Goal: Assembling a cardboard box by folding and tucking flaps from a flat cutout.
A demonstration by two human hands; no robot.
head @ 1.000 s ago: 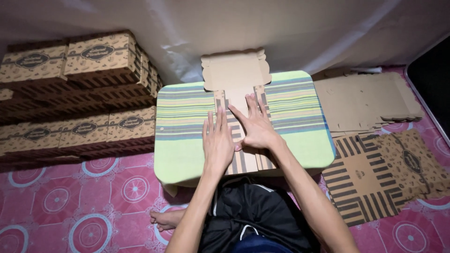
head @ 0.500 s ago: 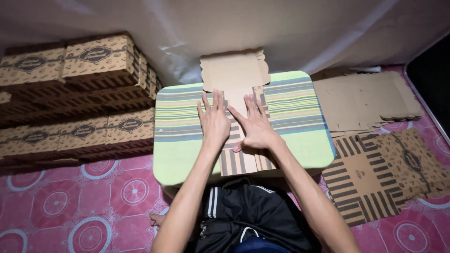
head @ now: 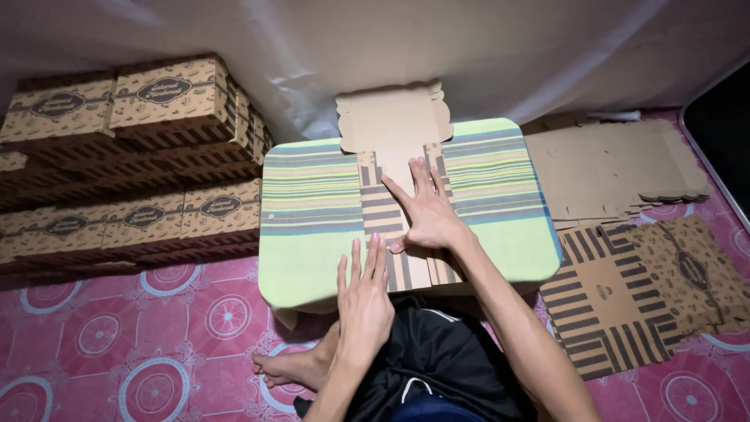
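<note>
Bare arms, dark shorts

Both forearms are sleeveless; black shorts (head: 437, 359) with thin white trim cover the lap, one bare foot (head: 285, 367) beside them.

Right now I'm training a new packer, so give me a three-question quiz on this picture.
1. True or false: the right hand lies flat on the folded striped carton.
2. Where are the assembled boxes stacked? A) at the left of the low table B) on the table C) at its right
3. What lies on the floor at the right of the table?

Key: 1. True. 2. A. 3. Flat unfolded carton blanks. The left hand sits at the table's near edge.
</note>
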